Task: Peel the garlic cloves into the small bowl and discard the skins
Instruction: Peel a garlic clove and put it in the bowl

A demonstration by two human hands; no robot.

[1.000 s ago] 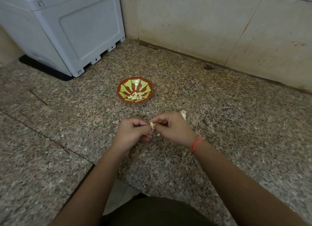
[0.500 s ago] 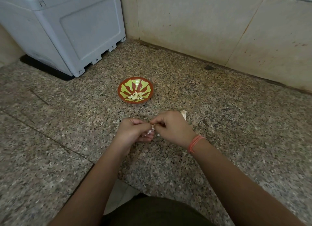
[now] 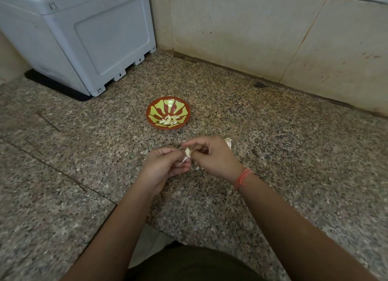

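1. Left hand (image 3: 165,167) and right hand (image 3: 212,159) each pinch the clove (image 3: 188,152), held between them above the bench (image 3: 84,155).
2. Its long axis stands roughly upright, skin (image 3: 182,160) trailing down.
3. The bowl (image 3: 152,113) lies ahead, nearer the left hand.

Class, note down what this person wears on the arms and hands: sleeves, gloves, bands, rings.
The left hand and right hand are ungloved, and no sleeve shows on either arm. An orange thread band circles the right wrist, a short loose end hanging from it. The left wrist carries nothing. No rings can be made out.
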